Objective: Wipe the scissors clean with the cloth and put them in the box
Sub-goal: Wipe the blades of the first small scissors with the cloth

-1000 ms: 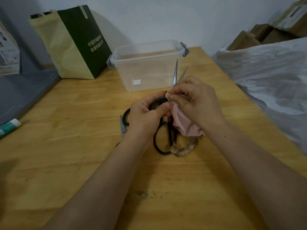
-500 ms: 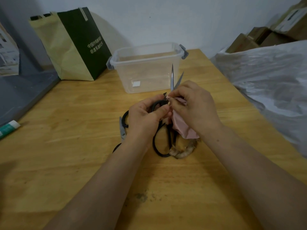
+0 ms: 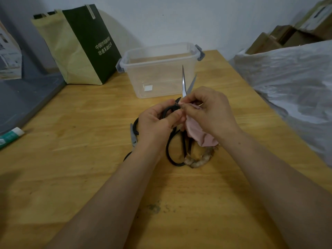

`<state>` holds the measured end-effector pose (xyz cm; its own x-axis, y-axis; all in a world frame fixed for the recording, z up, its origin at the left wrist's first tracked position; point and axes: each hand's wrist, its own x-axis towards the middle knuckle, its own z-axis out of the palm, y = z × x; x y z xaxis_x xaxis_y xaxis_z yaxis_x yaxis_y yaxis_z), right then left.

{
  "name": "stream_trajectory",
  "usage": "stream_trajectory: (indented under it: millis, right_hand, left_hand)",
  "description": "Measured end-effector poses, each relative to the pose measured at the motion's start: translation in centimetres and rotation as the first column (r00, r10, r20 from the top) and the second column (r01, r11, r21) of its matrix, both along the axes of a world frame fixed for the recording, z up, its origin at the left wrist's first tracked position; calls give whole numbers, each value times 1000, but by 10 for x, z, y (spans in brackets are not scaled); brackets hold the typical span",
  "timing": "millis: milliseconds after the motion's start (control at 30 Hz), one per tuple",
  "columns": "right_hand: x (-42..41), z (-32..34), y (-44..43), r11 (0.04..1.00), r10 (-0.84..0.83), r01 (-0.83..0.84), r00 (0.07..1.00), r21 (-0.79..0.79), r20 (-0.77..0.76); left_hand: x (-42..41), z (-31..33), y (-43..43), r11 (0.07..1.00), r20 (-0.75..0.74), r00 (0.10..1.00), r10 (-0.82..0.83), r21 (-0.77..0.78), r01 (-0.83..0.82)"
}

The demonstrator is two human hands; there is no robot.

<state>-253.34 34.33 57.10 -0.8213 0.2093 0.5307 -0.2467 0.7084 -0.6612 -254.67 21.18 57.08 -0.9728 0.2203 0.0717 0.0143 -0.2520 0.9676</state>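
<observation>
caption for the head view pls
Left hand holds scissors blades-up; right hand pinches a pink cloth against them, clear box behind.

The wooden table [image 3: 71, 159] carries a clear plastic box [image 3: 143, 76] near its far edge, a paper bag [image 3: 80, 47] at the far left corner, a small tube [image 3: 10, 137] at the left edge and black scissors [image 3: 184, 146] in the middle.

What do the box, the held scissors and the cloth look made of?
Box: clear, glossy plastic; the table shows through its walls.
Scissors: bright bare metal blades that glint; black handle loops, probably coated metal.
Cloth: soft pink fabric, hanging in limp folds.
</observation>
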Motion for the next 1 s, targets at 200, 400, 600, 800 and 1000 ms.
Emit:
stream_trajectory:
  millis: [200,400,600,800,1000]
  right_hand:
    - [0,0,-2,1000,-5,4,1000,31,12]
    - [0,0,0,998,-56,56,998,16,-28]
    - [0,-1,3,999,-46,45,996,-10,-71]
    - [0,-2,2,998,27,-29,999,-62,-35]
    - [1,0,1,974,-116,99,991,-203,-73]
  left_hand:
    - [-1,-1,0,1000,-1,1000,16,7,-16]
    - [-1,-2,0,999,-3,1000,-1,32,1]
    - [-2,-4,0,998,-5,1000,-19,64,19]
    - [-2,-5,0,996,13,1000,-17,85,16]
    - [-3,-2,1,995,3,1000,-2,104,1]
